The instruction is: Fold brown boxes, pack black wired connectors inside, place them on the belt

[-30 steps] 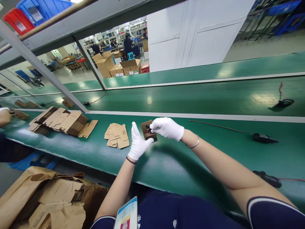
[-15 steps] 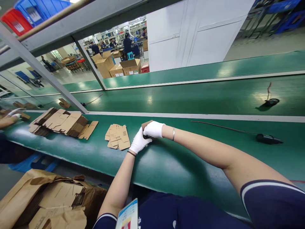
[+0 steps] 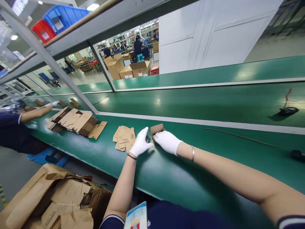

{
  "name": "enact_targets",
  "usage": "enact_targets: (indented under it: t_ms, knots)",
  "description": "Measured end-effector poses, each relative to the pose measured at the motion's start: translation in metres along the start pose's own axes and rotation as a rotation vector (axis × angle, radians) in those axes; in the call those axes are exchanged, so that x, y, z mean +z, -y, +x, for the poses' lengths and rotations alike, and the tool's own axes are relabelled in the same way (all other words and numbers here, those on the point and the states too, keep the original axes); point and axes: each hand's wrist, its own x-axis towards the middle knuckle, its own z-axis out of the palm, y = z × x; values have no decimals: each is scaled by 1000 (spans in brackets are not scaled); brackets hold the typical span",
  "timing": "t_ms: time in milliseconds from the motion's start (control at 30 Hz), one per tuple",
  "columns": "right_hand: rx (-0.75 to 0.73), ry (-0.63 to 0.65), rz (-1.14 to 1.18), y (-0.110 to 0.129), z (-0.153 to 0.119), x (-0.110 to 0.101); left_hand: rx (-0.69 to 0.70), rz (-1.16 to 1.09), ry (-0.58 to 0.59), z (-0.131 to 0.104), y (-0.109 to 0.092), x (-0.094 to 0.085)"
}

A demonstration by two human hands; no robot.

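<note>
A small brown cardboard box [image 3: 156, 129] stands on the green work surface, its flap side facing me. My right hand [image 3: 167, 142], in a white glove, grips the box from its near right side. Just left of it my left hand [image 3: 141, 143], gloved too, is apart from the box with thumb and fingers spread and nothing between them. Beside the left wrist lies a small pile of flattened cartons [image 3: 124, 137]. What is inside the box is hidden.
A larger stack of folded cartons [image 3: 77, 120] lies further left, near a co-worker's arm [image 3: 35, 114]. An open paper sack of cartons [image 3: 69, 194] stands below the bench edge. A thin cable [image 3: 238, 136] leads to a black device [image 3: 297, 155] at right. Another black device [image 3: 288, 111] sits behind the rail.
My left hand has let go of the box and opened beside it. My right hand still holds the box. The co-worker's arm now reaches further across the bench, and the view has shifted.
</note>
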Motion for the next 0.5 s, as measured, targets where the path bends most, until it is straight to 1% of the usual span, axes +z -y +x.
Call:
enact_targets:
  t_ms: [33, 67, 133, 167, 200, 233, 300, 367, 433, 500]
  knots:
    - [33, -18, -14, -10, 5, 3, -30, 136, -80, 2, 6, -11]
    - [73, -35, -30, -23, 12, 5, -96, 274, -175, 4, 12, -22]
    - [171, -71, -66, -54, 26, 7, -327, 494, -344, 7, 22, -40]
    - [224, -89, -85, -72, 33, 7, -441, 561, -386, 8, 26, -46]
    - [275, -108, -102, -89, 39, 6, -530, 601, -399, 10, 29, -50]
    - [322, -125, -116, -105, 44, 5, -588, 619, -399, 11, 31, -52]
    - [390, -161, -134, -130, 53, 3, -626, 609, -408, 14, 30, -51]
    - [417, -206, -135, -145, 60, 3, -635, 587, -446, 17, 27, -49]
    - [422, -261, -121, -149, 65, 4, -646, 564, -479, 20, 22, -49]
    - [417, -331, -99, -143, 68, 5, -638, 530, -507, 21, 19, -55]
